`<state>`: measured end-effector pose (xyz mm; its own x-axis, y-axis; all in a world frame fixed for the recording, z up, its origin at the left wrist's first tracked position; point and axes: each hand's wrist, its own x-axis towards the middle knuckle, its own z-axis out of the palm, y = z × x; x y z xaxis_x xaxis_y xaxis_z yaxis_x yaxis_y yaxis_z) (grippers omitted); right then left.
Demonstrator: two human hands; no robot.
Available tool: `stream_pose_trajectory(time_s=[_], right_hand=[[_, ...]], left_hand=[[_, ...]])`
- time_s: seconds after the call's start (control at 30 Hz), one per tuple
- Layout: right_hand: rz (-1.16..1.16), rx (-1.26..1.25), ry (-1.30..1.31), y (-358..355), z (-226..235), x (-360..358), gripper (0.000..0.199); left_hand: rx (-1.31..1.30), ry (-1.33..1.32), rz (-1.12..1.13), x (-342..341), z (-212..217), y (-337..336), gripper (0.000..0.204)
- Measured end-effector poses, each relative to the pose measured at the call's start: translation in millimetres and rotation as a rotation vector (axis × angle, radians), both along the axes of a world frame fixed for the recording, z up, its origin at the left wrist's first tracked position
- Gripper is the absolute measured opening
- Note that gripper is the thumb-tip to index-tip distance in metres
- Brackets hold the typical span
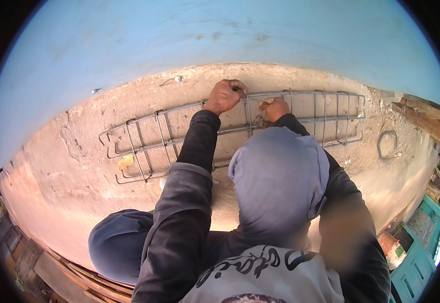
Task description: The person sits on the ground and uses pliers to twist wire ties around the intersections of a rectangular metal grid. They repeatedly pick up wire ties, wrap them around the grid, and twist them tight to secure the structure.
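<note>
Sandy ground (78,202) runs to a blue wall (179,35). A long steel bar cage (179,136) lies near the wall. The left hand (224,96) grips its top bar. Just right, the right hand (275,108) pinches a wire there.

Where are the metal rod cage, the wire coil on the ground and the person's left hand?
metal rod cage (144,146): head view, on a stirrup.
wire coil (387,145): head view, on its ring.
left hand (223,96): head view, back of hand.

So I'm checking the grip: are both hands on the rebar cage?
Yes, the left hand grips the top bar of the rebar cage, and the right hand holds it just beside.
</note>
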<state>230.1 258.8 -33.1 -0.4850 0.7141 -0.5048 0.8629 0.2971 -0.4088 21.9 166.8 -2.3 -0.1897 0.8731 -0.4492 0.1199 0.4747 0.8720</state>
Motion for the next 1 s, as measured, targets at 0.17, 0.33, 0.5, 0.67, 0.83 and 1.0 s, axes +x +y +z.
stream_pose_trajectory(time_s=[0.17,0.33,0.5,0.67,0.83,1.0], right_hand=[[-0.067,-0.089,0.142,1.1,-32.7,-14.6,0.034],[-0.114,0.013,0.283,8.5,-48.8,-8.3,0.038],[-0.398,-0.117,0.156,-7.1,2.0,-21.4,0.037],[-0.142,0.164,-0.082,-7.5,44.9,-6.2,0.033],[0.076,0.604,0.085,-32.9,52.0,2.2,0.034],[0.085,0.640,0.247,-31.8,73.9,-16.6,0.033]], left_hand=[[-0.032,0.243,-0.050,5.1,-14.6,10.6,0.033],[-0.126,0.318,-0.384,14.0,-35.6,58.0,0.037],[-0.285,0.216,-0.343,14.7,-34.7,62.4,0.023],[0.161,0.440,-0.283,-7.2,-36.3,30.9,0.034],[-0.048,-0.381,0.357,-2.4,-21.2,26.1,0.021],[0.150,-0.429,0.318,3.4,-0.4,5.7,0.022]])
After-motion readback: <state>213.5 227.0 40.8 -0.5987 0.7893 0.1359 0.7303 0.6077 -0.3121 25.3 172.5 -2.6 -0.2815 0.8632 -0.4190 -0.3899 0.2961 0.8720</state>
